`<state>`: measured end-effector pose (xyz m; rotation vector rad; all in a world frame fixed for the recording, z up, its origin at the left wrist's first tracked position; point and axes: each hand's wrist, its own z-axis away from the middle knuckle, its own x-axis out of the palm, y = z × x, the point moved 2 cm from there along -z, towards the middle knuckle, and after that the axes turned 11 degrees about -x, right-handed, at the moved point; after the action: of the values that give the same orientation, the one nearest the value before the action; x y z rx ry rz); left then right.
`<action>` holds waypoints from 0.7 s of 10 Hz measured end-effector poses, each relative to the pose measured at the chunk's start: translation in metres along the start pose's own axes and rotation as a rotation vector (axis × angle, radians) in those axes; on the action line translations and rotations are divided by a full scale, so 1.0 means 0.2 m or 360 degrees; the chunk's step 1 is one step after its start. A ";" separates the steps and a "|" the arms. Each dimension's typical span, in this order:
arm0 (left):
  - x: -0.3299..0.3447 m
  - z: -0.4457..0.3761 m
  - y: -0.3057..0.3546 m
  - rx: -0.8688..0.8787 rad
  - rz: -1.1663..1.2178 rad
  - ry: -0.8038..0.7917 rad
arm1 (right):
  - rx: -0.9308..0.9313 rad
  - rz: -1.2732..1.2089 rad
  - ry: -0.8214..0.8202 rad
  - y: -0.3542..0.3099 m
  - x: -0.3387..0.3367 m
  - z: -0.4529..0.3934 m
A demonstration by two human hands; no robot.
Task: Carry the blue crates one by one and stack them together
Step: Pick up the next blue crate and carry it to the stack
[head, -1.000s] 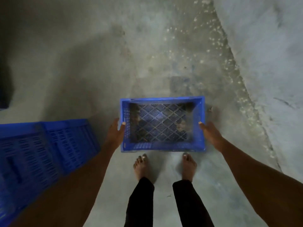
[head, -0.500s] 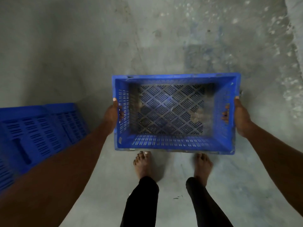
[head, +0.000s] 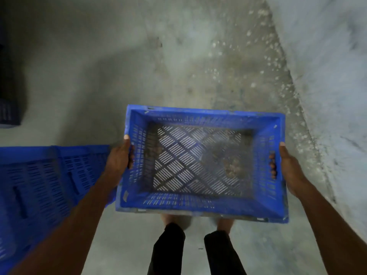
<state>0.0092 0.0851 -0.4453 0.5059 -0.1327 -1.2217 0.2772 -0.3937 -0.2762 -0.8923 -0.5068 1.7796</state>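
Note:
I hold an empty blue crate (head: pixel 202 207) with a slotted floor in front of me, above my feet. My left hand (head: pixel 119 157) grips its left short wall, fingers hooked into the handle slot. My right hand (head: pixel 288 165) grips the right short wall, with fingertips showing through that handle slot. Some dirt lies on the crate floor at the right. More blue crates (head: pixel 39 181) lie on their sides at the left, behind my left forearm.
The concrete floor (head: pixel 139 66) spreads ahead, with a rough speckled strip along the grey wall (head: pixel 327 66) at the right. A dark crate (head: pixel 9 114) sits at the far left edge in shadow. My legs in black trousers (head: pixel 168 251) are below the crate.
The crate has come up off the floor and nearer to the camera, now covering my feet. Both hands went from its sides into the handle slots.

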 end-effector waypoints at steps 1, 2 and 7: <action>-0.12 1.38 1.23 0.0324 0.0194 0.0262 | -0.0066 -0.0094 -0.0046 -0.38 -0.19 0.37; -0.14 1.76 1.18 0.0111 0.0091 0.0393 | -0.0108 -0.0282 -0.0150 -0.76 -0.39 0.76; -0.21 3.32 1.67 0.0585 0.0332 0.0244 | -0.0550 -0.0342 0.0046 -1.59 -1.21 2.22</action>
<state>0.0420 0.0064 0.2938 0.8812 -0.2754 -0.9530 0.1745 -0.4658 0.3076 -1.0549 -0.8760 1.5051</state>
